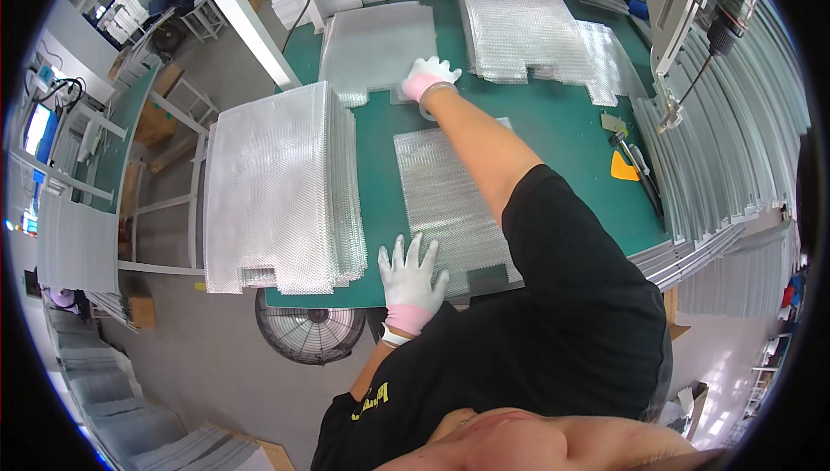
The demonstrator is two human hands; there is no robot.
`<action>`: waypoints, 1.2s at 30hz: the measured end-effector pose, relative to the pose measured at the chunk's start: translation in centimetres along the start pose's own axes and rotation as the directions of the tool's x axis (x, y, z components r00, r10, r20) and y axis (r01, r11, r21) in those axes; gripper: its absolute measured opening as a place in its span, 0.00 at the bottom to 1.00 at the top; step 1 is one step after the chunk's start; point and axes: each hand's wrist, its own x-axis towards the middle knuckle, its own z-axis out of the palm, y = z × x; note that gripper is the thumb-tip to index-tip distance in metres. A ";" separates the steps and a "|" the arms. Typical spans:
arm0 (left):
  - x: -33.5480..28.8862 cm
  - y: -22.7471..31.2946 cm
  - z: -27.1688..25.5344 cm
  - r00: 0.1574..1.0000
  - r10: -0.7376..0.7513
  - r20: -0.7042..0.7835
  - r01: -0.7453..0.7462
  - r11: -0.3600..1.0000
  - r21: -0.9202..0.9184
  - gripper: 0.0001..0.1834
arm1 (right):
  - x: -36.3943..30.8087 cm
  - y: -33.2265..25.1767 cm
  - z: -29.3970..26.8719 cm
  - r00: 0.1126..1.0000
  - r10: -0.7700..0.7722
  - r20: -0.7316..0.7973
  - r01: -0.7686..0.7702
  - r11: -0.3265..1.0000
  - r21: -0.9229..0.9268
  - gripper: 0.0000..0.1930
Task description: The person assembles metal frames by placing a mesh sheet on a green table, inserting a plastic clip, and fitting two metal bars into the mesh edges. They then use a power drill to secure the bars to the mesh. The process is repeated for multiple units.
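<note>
Overlapping notched mesh sheet (445, 198), left grip (409, 282) splayed; right grip (429, 77) by translucent stack (376, 47), hold unclear.

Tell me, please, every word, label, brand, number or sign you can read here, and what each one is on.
None can be read with certainty.
Yellow lettering on the black shirt: slanted and distorted, not clear enough to quote.
Bright screen at far left: any text is too small and blurred.
Mesh sheet in front of the person: no lettering visible.
</note>
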 end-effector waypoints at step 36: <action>-1.2 0.8 -4.4 0.952 -0.302 -0.048 -0.021 0.092 -0.996 0.46 | -29.4 27.3 0.1 0.875 -0.282 -0.395 0.450 0.166 0.878 0.17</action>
